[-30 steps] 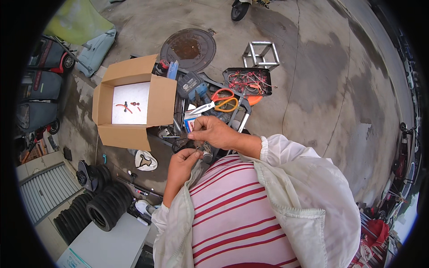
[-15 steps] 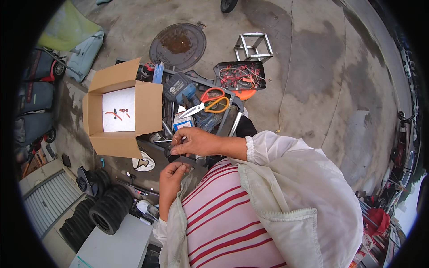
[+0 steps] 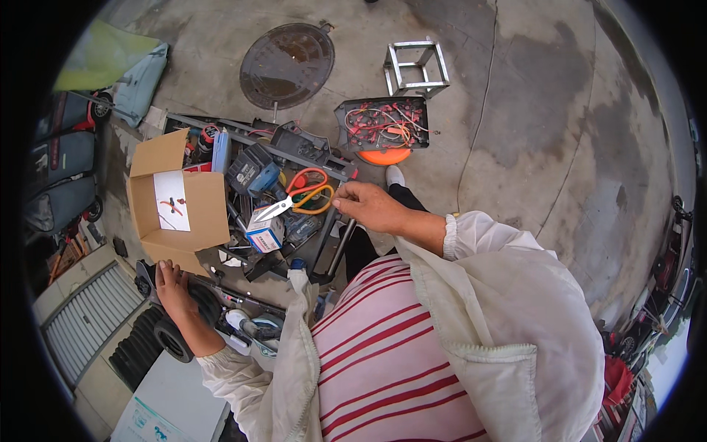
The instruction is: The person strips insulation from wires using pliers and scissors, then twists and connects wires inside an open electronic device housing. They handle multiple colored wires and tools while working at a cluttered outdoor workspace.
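My left hand (image 3: 175,291) is at the near flap of a cardboard box (image 3: 208,205), fingers curled against its edge. The box holds a white sheet (image 3: 166,188) with small red and dark parts. My right hand (image 3: 375,210) has thumb and fingertips close together beside orange-handled scissors (image 3: 305,199); whatever is between them is hidden. The scissors lie over a small white-and-blue carton (image 3: 265,236) and a blue-and-black power tool (image 3: 250,172), among other metal parts and tools.
A black tray of red wires (image 3: 379,121) sits on an orange round object (image 3: 383,157). Beyond are a metal cube frame (image 3: 416,66) and a manhole cover (image 3: 286,65). Tyres (image 3: 132,346) and a white board (image 3: 169,401) are at lower left; parked scooters (image 3: 62,155) line the left.
My hands have parted: the left went down-left to the box flap, the right moved up-right beside the scissors. The box has tilted, and more of the tools behind it shows.
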`<state>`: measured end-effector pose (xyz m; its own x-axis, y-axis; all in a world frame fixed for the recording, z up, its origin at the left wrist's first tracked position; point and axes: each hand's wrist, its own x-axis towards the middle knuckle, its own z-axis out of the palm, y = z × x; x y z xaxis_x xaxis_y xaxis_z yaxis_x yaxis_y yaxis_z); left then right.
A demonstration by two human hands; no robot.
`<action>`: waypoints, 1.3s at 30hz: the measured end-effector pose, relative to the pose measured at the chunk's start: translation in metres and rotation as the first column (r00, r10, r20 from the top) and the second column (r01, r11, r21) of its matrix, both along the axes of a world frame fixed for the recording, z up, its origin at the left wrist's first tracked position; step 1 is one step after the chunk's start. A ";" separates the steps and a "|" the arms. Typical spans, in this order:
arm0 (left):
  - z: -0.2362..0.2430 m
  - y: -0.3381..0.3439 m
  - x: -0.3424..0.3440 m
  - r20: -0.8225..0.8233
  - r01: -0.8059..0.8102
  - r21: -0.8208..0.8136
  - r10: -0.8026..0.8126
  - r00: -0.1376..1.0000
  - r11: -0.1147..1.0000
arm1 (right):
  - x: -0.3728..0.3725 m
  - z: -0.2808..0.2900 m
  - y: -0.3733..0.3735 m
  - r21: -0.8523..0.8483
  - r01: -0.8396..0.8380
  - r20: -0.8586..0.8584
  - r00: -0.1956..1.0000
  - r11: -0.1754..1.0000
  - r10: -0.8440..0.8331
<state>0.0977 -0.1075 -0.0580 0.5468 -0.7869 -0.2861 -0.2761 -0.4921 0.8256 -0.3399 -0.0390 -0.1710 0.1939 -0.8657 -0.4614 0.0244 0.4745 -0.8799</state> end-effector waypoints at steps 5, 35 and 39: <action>-0.035 0.022 -0.163 0.084 0.286 0.077 -0.292 0.953 0.955 | -0.071 -0.051 0.013 0.096 0.139 -0.198 0.973 0.986 -0.117; -0.241 -0.123 -0.317 0.482 0.611 0.635 -0.861 0.165 0.473 | -0.164 -0.419 -0.036 0.202 0.395 -0.740 0.661 0.896 -0.124; -0.246 -0.124 -0.318 0.488 0.591 0.648 -0.858 0.162 0.480 | -0.155 -0.445 -0.058 0.192 0.513 -0.677 0.686 0.836 -0.265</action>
<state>-0.2201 -0.2314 -0.3043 -0.1506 -0.8992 -0.4109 -0.9879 0.1522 0.0291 -0.4946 -0.0966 -0.6160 -0.5492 -0.5542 -0.6256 -0.1933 0.8125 -0.5501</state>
